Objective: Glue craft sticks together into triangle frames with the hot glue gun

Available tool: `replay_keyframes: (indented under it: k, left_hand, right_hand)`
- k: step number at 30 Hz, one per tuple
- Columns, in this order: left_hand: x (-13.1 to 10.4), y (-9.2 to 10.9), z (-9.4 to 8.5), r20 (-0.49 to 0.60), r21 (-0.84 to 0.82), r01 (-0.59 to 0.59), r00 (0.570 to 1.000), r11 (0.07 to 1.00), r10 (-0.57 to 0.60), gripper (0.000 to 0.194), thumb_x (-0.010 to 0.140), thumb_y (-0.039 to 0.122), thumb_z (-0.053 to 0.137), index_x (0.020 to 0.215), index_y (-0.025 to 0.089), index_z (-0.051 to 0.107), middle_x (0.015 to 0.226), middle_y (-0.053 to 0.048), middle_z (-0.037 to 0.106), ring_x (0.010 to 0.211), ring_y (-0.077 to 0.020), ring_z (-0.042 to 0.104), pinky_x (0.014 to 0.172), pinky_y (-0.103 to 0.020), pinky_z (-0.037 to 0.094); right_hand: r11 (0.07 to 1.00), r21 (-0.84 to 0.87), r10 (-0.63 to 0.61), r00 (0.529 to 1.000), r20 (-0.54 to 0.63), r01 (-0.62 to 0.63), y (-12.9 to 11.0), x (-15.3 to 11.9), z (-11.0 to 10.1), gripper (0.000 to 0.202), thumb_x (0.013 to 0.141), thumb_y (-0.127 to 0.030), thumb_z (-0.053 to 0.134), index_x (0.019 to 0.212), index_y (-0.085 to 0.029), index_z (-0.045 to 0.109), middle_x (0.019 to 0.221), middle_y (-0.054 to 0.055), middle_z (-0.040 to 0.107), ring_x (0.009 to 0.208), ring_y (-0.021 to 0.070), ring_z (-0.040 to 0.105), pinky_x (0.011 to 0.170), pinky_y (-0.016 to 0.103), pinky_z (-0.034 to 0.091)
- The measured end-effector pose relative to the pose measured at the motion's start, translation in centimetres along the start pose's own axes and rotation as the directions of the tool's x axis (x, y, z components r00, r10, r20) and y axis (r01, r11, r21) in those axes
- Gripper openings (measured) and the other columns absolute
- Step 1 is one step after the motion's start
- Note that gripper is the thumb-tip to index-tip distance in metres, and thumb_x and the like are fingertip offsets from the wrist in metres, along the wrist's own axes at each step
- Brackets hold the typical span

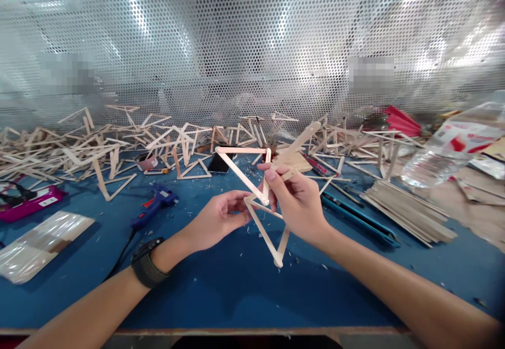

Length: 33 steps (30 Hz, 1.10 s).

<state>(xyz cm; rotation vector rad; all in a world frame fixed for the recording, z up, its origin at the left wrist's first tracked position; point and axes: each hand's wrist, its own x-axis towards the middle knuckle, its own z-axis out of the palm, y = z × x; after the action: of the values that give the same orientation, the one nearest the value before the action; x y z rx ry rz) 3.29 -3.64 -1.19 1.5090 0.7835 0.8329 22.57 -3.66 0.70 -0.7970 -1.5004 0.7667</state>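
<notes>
Head view: stick frame [263, 199] seemingly slants down-right.

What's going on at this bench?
A person's right hand grips an upper stick triangle; the left hand is at the left corner of a lower triangle. Whether they're joined is unclear. A blue glue gun lies on the table, loose sticks to the right.
</notes>
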Motion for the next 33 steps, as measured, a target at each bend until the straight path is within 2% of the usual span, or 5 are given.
replay_keyframes:
  k: [7, 13, 17, 27, 33]
  left_hand:
    - [-0.1, -0.6, 0.9, -0.04, -0.01, 0.007, 0.999, 1.0, -0.007, 0.03, 0.082, 0.038, 0.081, 0.105, 0.019, 0.077, 0.109, -0.007, 0.077, 0.101, -0.021, 0.07, 0.092, -0.032, 0.053]
    - [0.0, -0.4, 1.1, -0.091, 0.069, 0.024, 0.996, 0.997, -0.017, 0.033, 0.086, 0.049, 0.075, 0.093, 0.016, 0.079, 0.083, -0.005, 0.076, 0.07, -0.0145, 0.064, 0.066, -0.025, 0.052]
    - [0.0, -0.3, 1.1, -0.074, 0.085, -0.001, 0.997, 0.996, 0.007, 0.037, 0.087, 0.052, 0.072, 0.088, 0.016, 0.08, 0.078, -0.006, 0.075, 0.066, -0.0139, 0.062, 0.064, -0.025, 0.051]
    - [0.1, -0.8, 0.0, -0.092, 0.113, -0.039, 0.994, 0.993, 0.05, 0.038, 0.095, 0.051, 0.063, 0.098, 0.017, 0.079, 0.085, -0.006, 0.074, 0.073, -0.0155, 0.066, 0.072, -0.028, 0.055]
    - [0.5, -0.8, 0.3, -0.233, -0.081, 0.009, 0.972, 0.997, -0.027, 0.039, 0.091, 0.053, 0.068, 0.097, 0.016, 0.077, 0.103, -0.01, 0.074, 0.096, -0.0206, 0.068, 0.092, -0.035, 0.055]
  right_hand:
    - [0.997, 0.063, -0.034, 0.999, -0.024, 0.035, -0.6, -0.4, 0.6, 0.029, 0.098, -0.048, 0.06, 0.105, -0.024, 0.076, 0.065, 0.0, 0.063, 0.055, 0.0136, 0.06, 0.05, 0.027, 0.051]
    - [0.993, 0.062, -0.1, 0.994, -0.046, 0.102, -0.8, -0.7, 1.0, 0.027, 0.1, -0.044, 0.059, 0.093, -0.024, 0.075, 0.062, -0.001, 0.063, 0.057, 0.014, 0.06, 0.055, 0.029, 0.055]
    - [0.992, 0.045, -0.119, 0.992, -0.044, 0.121, -0.8, -0.8, 1.0, 0.026, 0.1, -0.042, 0.058, 0.092, -0.024, 0.075, 0.061, -0.001, 0.063, 0.059, 0.0145, 0.062, 0.058, 0.029, 0.055]
    - [0.999, 0.035, 0.019, 0.996, -0.087, -0.016, -0.4, 0.0, 0.5, 0.033, 0.098, -0.051, 0.059, 0.109, -0.025, 0.076, 0.062, -0.002, 0.061, 0.047, 0.0108, 0.051, 0.046, 0.027, 0.044]
    - [0.981, 0.149, 0.139, 0.987, -0.083, -0.125, 0.2, 1.1, 0.1, 0.039, 0.093, -0.055, 0.064, 0.109, -0.021, 0.074, 0.062, -0.002, 0.058, 0.049, 0.0105, 0.051, 0.046, 0.026, 0.045]
